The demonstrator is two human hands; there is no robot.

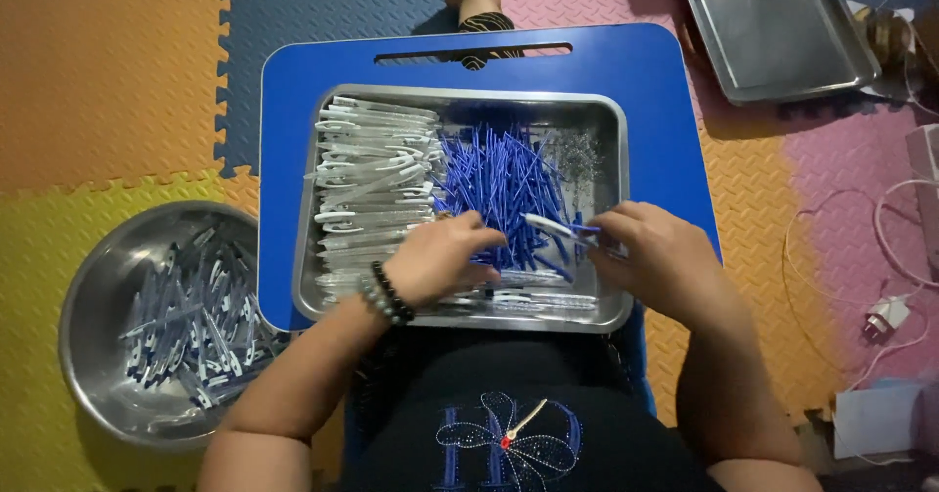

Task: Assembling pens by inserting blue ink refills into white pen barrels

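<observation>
no packages, labels, signs or screens visible

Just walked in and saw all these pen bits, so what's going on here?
A person sits on foam floor mats with a metal tray on a blue lap table. The tray holds clear pen barrels on one side and blue refills in the middle. The left hand rests on the pile near the tray's front; the right hand holds a pen over the tray. A steel bowl to the left holds more pens.
</observation>
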